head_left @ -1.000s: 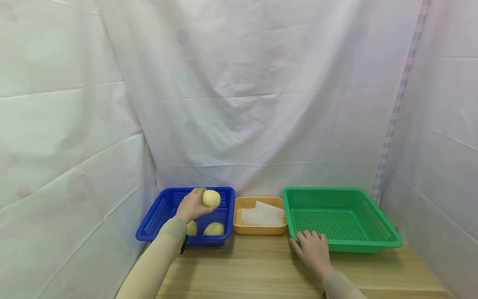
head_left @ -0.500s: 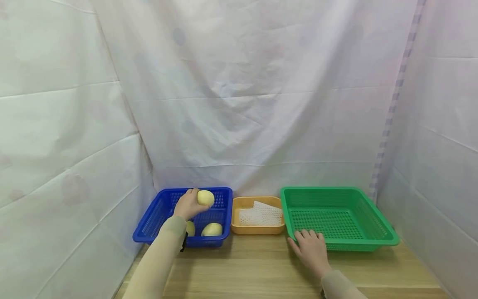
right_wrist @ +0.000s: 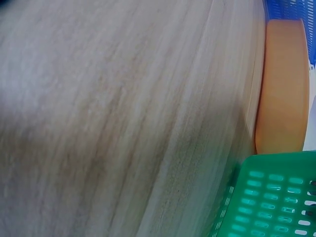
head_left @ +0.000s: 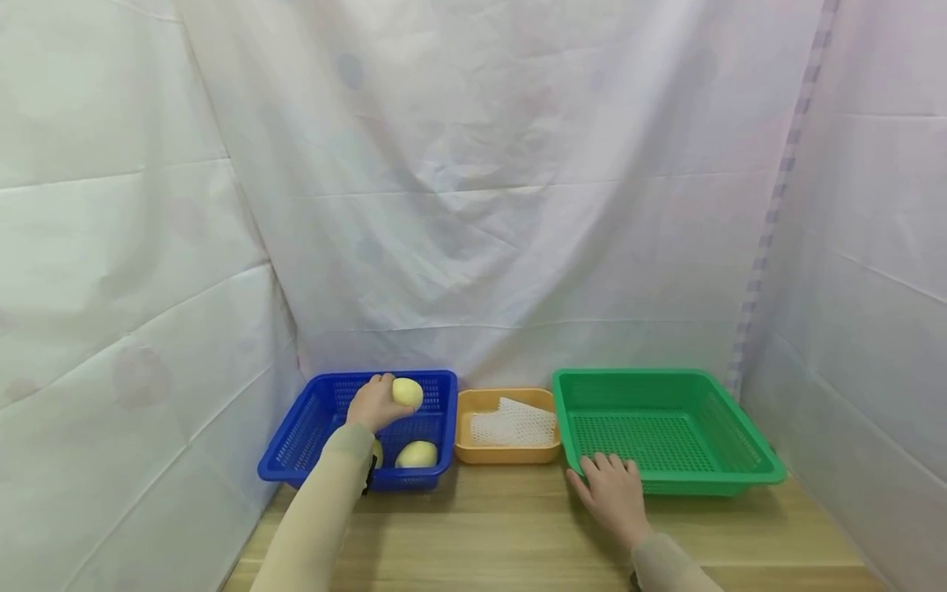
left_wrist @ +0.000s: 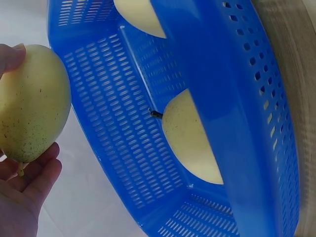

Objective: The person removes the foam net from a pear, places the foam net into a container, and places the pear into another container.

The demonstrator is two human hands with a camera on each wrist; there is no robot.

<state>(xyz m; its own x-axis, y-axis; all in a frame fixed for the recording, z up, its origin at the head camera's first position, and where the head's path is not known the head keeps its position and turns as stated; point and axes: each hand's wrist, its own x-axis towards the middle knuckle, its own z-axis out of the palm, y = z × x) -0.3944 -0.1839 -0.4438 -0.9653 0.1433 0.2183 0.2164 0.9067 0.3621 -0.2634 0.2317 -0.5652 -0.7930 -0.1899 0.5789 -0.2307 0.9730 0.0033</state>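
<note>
My left hand (head_left: 374, 404) holds a pale yellow pear (head_left: 408, 392) above the blue basket (head_left: 270, 469). In the left wrist view, the thumb lies on one side of this speckled pear (left_wrist: 35, 106), with fingers around its stem end. Two more pears lie in the basket; one pear (head_left: 417, 455) is at the near right, and the other is mostly hidden behind my left wrist. My right hand (head_left: 616, 497) rests its relaxed fingers on the near rim of the green basket (head_left: 740, 477), by its left corner. The right wrist view does not show that hand's fingers.
Between the two baskets stands a small orange tray (head_left: 506, 455) with white foam netting (head_left: 514, 423) in it. All three containers sit on a wooden table (head_left: 488, 534). White cloth (head_left: 473, 247) hangs behind and along both sides.
The head view has turned slightly, so the whole scene sits a little farther left. My left hand keeps the pear above the blue basket, and my right hand stays at the green rim.
</note>
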